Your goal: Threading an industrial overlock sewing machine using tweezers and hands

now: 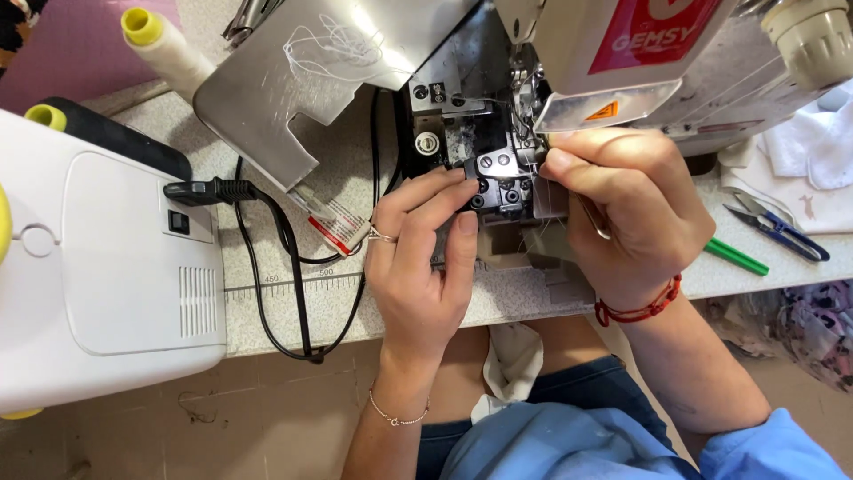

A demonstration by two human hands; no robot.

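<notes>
A white overlock sewing machine [622, 53] stands at the back of the speckled table [338, 302], its metal side cover [311, 80] swung open to the left. My left hand [422, 258] rests fingertips on the dark presser foot block [498, 182], a ring on one finger and a thin bracelet at the wrist. My right hand [626, 209], with a red cord bracelet, pinches thin metal tweezers [593, 218] close to the needle area. Fine white thread [333, 44] lies tangled on the open cover.
A second white machine [107, 267] fills the left, with a black power cable [284, 258] looping across the table. A thread cone [164, 44] stands at back left. Blue thread snips [782, 231], a green pen [736, 258] and white cloth [813, 147] lie at the right.
</notes>
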